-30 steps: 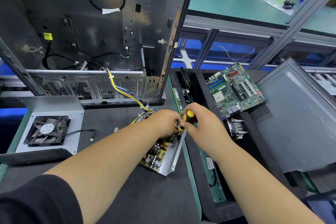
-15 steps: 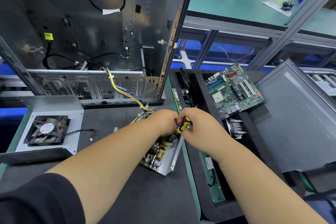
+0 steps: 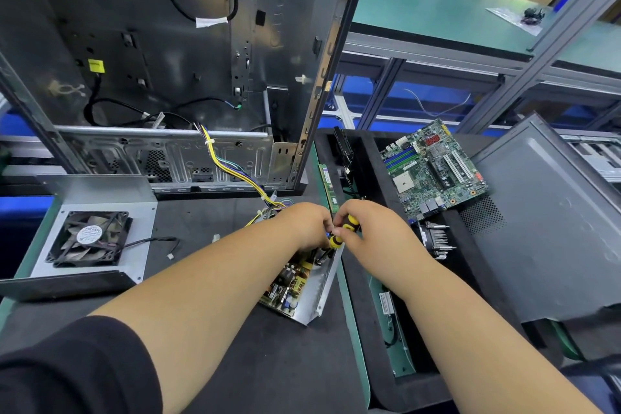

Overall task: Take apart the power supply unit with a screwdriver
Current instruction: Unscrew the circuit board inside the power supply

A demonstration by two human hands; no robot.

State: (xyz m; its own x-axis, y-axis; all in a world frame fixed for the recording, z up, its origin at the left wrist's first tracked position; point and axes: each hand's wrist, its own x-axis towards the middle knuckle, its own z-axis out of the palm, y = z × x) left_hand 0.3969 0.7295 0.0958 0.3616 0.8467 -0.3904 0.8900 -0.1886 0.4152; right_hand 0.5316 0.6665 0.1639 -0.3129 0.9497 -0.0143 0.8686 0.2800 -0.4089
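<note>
- The power supply unit (image 3: 302, 286) sits opened up on the black matte bench mat (image 3: 235, 363), right in the middle. It's a bent sheet-metal tray with a slotted side wall, and the board inside is crammed with yellow and dark components.
- A bundle of yellow, black and purple wires (image 3: 228, 165) runs from it up into the bare steel PC case (image 3: 168, 60) standing behind.
- Right hand (image 3: 373, 232) is curled round the yellow-and-black screwdriver (image 3: 342, 232), whose handle looks chunky and rubbery. The tool is tilted, with its dark shaft pointing down into the unit's top corner.
- Left hand (image 3: 302, 225) is right against it, fingers bent down at the screwdriver's lower end. Can't tell if it's pinching the shaft or just steadying something; the fingertips are hidden.
- Off to the left there's a flat grey metal cover (image 3: 100, 198) with a dusty black square fan (image 3: 89, 239) on it.
- On the right, a green motherboard (image 3: 433, 168) lies in a black foam tray (image 3: 363, 329), a finned heatsink (image 3: 437, 239) just below it, and a grey side panel (image 3: 554, 228) with a perforated patch.
</note>
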